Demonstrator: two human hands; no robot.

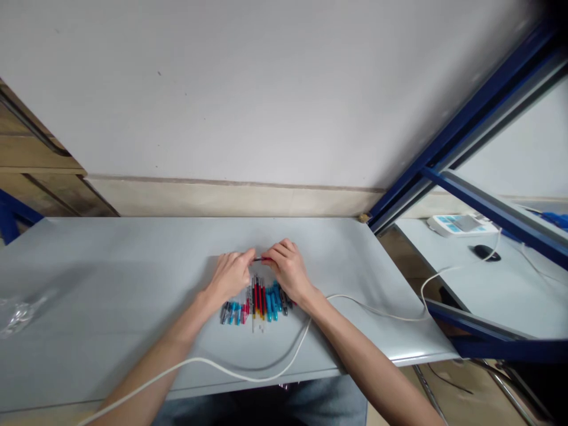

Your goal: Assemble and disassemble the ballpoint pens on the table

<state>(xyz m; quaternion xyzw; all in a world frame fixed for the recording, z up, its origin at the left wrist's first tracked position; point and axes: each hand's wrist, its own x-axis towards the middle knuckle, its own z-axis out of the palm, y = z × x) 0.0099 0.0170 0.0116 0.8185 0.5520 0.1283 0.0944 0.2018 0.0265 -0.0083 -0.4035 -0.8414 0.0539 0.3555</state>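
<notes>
Currently, left hand (233, 272) and right hand (286, 266) pinch a slim pen piece (258, 259), one at each end. Just below the hands, on the worktop (146, 260), lies a row: red refills (261, 297) in the middle, blue pen barrels (271, 306) toward the right hand, short coloured caps (231, 313) toward the left.

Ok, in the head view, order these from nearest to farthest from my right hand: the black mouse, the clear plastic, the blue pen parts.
1. Blue pen parts: just below your right hand.
2. Black mouse: off right, on the other table.
3. Clear plastic: at the picture's left edge.
</notes>
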